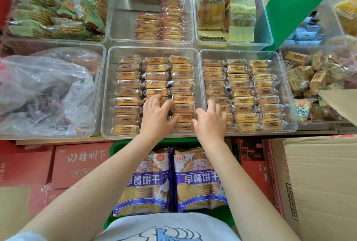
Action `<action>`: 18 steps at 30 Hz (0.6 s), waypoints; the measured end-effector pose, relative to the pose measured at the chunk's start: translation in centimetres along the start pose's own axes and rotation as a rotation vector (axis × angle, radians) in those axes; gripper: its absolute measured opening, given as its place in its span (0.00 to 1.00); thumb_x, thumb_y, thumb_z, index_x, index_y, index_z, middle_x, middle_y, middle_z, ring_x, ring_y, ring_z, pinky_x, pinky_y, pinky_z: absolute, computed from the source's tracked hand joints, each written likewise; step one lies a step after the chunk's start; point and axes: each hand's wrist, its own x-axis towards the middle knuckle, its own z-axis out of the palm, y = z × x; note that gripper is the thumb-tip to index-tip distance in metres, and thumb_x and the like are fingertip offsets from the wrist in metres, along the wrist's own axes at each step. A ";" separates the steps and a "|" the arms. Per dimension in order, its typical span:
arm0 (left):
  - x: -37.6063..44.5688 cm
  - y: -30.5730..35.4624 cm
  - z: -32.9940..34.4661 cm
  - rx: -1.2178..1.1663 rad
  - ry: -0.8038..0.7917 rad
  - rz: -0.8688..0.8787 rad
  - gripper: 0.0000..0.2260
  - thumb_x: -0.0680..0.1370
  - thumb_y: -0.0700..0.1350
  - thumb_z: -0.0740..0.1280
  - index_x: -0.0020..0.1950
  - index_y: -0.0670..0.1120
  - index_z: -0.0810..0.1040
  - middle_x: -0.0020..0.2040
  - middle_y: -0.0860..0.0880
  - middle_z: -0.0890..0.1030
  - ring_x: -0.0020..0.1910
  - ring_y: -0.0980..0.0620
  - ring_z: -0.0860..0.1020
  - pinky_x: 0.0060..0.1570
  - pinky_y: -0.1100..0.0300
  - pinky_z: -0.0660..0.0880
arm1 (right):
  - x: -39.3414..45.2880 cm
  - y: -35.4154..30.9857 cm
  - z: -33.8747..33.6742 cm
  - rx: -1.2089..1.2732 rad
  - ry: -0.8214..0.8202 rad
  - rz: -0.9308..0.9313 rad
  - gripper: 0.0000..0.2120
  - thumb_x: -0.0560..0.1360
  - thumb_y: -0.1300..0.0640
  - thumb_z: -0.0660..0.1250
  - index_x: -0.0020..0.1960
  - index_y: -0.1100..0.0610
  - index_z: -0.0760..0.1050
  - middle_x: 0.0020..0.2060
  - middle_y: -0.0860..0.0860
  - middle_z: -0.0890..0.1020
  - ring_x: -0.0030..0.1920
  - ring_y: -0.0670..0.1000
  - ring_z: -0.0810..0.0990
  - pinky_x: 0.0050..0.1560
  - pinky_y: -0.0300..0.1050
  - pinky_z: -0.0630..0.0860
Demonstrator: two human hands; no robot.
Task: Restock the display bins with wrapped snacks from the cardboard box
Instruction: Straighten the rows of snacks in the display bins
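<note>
Both hands reach over the near edge of the clear display bins: the left hand [154, 114] lies with fingers spread and loose on the wrapped snacks [181, 98] in the middle bin [105, 94], thumb by the right-hand row, and the right hand [211, 120] rests the same way on the packs at the near left corner of the next bin [293, 105]. Neither hand is gripping a pack. Snack rows fill both bins wall to wall, and the cardboard box [318, 182] sits low at the right, well apart from the hands.

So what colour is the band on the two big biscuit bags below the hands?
Purple-blue with white lettering, on both biscuit bags; the head view shows it.
</note>
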 end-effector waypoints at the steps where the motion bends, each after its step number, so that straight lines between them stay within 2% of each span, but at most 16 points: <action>1: -0.2 -0.1 0.1 0.011 -0.010 0.020 0.21 0.78 0.60 0.67 0.69 0.55 0.73 0.79 0.41 0.61 0.79 0.41 0.55 0.78 0.43 0.48 | 0.1 0.0 -0.1 -0.010 -0.020 -0.004 0.14 0.80 0.48 0.66 0.64 0.50 0.78 0.74 0.56 0.65 0.73 0.57 0.63 0.69 0.56 0.63; 3: -0.5 -0.1 0.0 0.029 -0.038 0.034 0.23 0.78 0.61 0.67 0.71 0.57 0.72 0.80 0.42 0.58 0.80 0.42 0.53 0.78 0.43 0.47 | 0.1 0.2 -0.3 -0.016 -0.041 -0.002 0.15 0.81 0.48 0.66 0.65 0.50 0.78 0.75 0.56 0.64 0.73 0.57 0.62 0.70 0.56 0.62; 6: -0.3 -0.1 -0.2 0.008 -0.054 0.001 0.26 0.75 0.61 0.70 0.71 0.57 0.71 0.80 0.43 0.59 0.80 0.43 0.53 0.77 0.44 0.48 | 0.0 0.1 0.0 -0.016 -0.010 -0.001 0.10 0.81 0.53 0.66 0.60 0.53 0.79 0.72 0.56 0.68 0.71 0.57 0.65 0.67 0.54 0.63; 10: -0.3 0.0 -0.3 0.009 -0.057 -0.009 0.24 0.74 0.60 0.72 0.68 0.57 0.73 0.80 0.43 0.59 0.79 0.43 0.53 0.77 0.44 0.49 | 0.1 -0.5 0.5 0.005 0.065 0.019 0.05 0.79 0.62 0.66 0.52 0.57 0.80 0.63 0.56 0.74 0.63 0.58 0.70 0.59 0.53 0.66; 13: -0.2 0.1 -0.2 0.003 -0.054 -0.014 0.21 0.74 0.59 0.73 0.64 0.57 0.74 0.79 0.43 0.60 0.79 0.42 0.54 0.77 0.44 0.49 | 0.1 -0.5 0.6 -0.006 0.102 0.030 0.04 0.75 0.65 0.70 0.46 0.58 0.81 0.56 0.57 0.76 0.58 0.59 0.73 0.53 0.53 0.68; 16: -0.1 0.1 -0.2 0.002 -0.050 -0.016 0.21 0.74 0.59 0.73 0.64 0.57 0.74 0.79 0.43 0.60 0.79 0.42 0.54 0.77 0.43 0.50 | -0.2 -0.5 1.0 -0.003 0.156 0.017 0.05 0.69 0.66 0.75 0.41 0.59 0.82 0.57 0.59 0.78 0.58 0.61 0.75 0.52 0.55 0.71; 18: -0.2 0.2 -0.3 -0.005 -0.045 -0.011 0.19 0.74 0.58 0.73 0.62 0.56 0.75 0.79 0.43 0.61 0.79 0.42 0.54 0.76 0.43 0.50 | -0.3 -0.4 1.0 0.005 0.191 0.009 0.05 0.69 0.67 0.75 0.41 0.59 0.82 0.59 0.60 0.79 0.60 0.62 0.75 0.53 0.57 0.72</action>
